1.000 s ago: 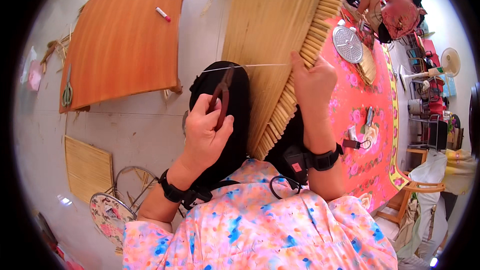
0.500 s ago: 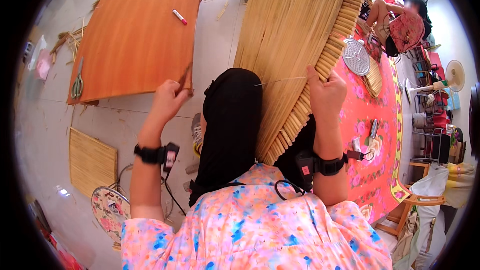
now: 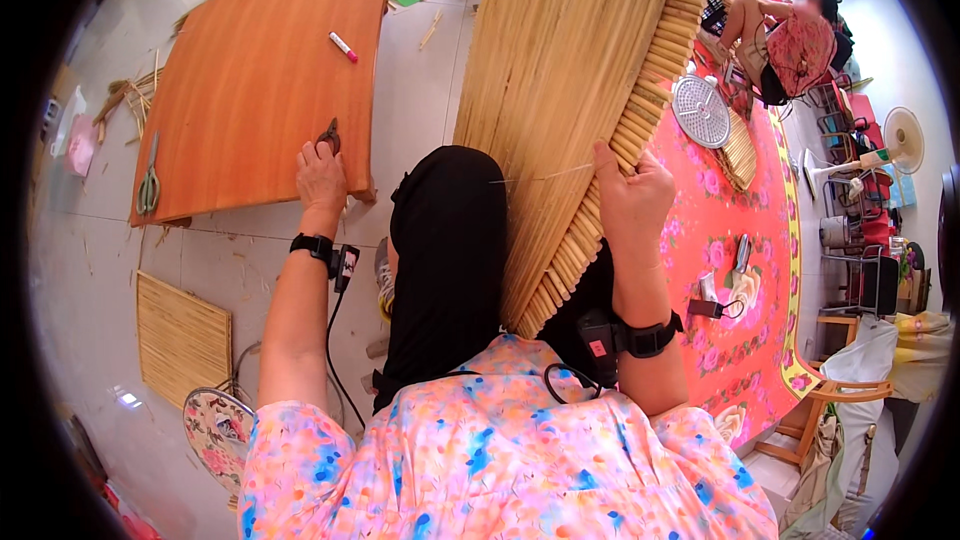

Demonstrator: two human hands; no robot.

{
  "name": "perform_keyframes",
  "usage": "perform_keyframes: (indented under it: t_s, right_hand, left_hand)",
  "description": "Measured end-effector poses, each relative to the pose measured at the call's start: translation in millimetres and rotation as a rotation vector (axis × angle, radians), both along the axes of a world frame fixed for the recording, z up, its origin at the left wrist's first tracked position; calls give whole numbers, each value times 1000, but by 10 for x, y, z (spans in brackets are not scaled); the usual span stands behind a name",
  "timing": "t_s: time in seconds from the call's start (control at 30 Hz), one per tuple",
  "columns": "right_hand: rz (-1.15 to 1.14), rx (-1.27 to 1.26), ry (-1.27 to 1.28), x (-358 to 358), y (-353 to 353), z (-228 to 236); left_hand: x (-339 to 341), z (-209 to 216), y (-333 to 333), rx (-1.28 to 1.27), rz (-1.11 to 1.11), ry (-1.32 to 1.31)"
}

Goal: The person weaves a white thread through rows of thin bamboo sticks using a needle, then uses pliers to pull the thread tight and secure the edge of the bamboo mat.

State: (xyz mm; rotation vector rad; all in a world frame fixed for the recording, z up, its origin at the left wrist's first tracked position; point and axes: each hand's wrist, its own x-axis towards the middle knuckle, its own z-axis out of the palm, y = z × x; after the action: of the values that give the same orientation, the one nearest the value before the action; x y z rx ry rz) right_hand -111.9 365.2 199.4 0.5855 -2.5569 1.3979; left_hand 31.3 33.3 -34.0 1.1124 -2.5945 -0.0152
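A large panel of straw-coloured stalks (image 3: 545, 70) leans across my right thigh, with a row of rounded stalk ends along its right edge. My right hand (image 3: 637, 195) is closed at that edge, thumb pressed on top. A thin pale strand (image 3: 560, 176) runs left from the thumb over the panel toward my knee. My left hand (image 3: 322, 180) rests low over the orange-brown board (image 3: 250, 70), fingers curled around the handles of small dark pliers (image 3: 330, 132). The jaws stick out past the fingertips; the handles are hidden.
Green-handled scissors (image 3: 149, 185) and a marker (image 3: 343, 47) lie on the board. A smaller stalk panel (image 3: 182, 335) and a round floral stool (image 3: 212, 430) are at lower left. A red floral mat (image 3: 720, 370) spreads at right. Another person (image 3: 795, 50) sits at far right.
My left hand has moved left and slightly up with the pliers, from beside the board's edge onto its surface. My right hand keeps its place at the panel's edge.
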Motion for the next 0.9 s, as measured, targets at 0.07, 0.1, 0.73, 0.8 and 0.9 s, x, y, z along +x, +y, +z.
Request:
perform_keyframes:
  t_s: [0.07,0.1,0.73,0.8,0.9]
  right_hand:
    - [-2,7,1,-5,8,-10]
    - [-5,19,12,-37,26,-68]
    - [-24,-6,-19,97,-16,29]
    - [-13,-90,-8,63,-8,-24]
    - [9,-168,-2,33,13,-93]
  left_hand:
    - [-25,75,55,-12,38,-26]
    - [-31,108,75,-23,58,-34]
    - [-749,1978,2130,478,-804,710]
    - [-757,2044,2132,348,-853,658]
    - [-767,2099,1977,880,-925,639]
